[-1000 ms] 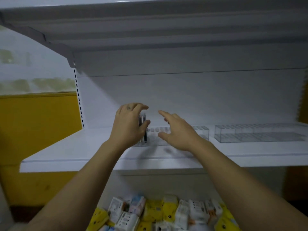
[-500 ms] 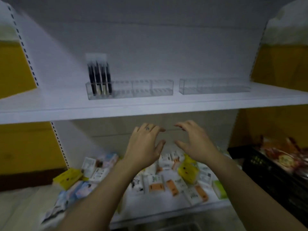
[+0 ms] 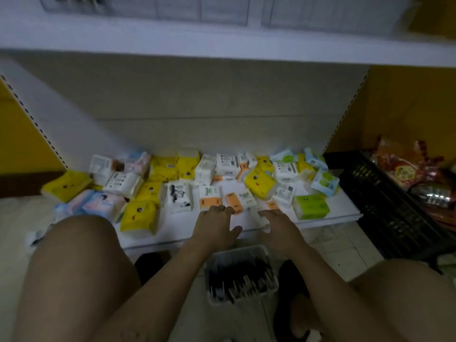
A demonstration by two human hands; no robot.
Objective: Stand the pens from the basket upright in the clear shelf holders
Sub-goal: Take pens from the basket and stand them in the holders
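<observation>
The pens (image 3: 240, 275) lie heaped, dark and blurred, in a white basket (image 3: 246, 299) on the floor at 6 o'clock, between the person's bare knees. Just above its far rim hover both hands, holding nothing. The left hand (image 3: 217, 223) is at the basket's 11 o'clock with fingers loosely spread. The right hand (image 3: 278, 228) is at 1 o'clock, equally relaxed and apart from the left. Beyond them, a low shelf (image 3: 246, 220) carries scattered tissue packs (image 3: 259, 181). The clear shelf holders (image 3: 177, 7) sit on the upper shelf at 12 o'clock, smeared. A black crate (image 3: 385, 206) stands at 3 o'clock.
</observation>
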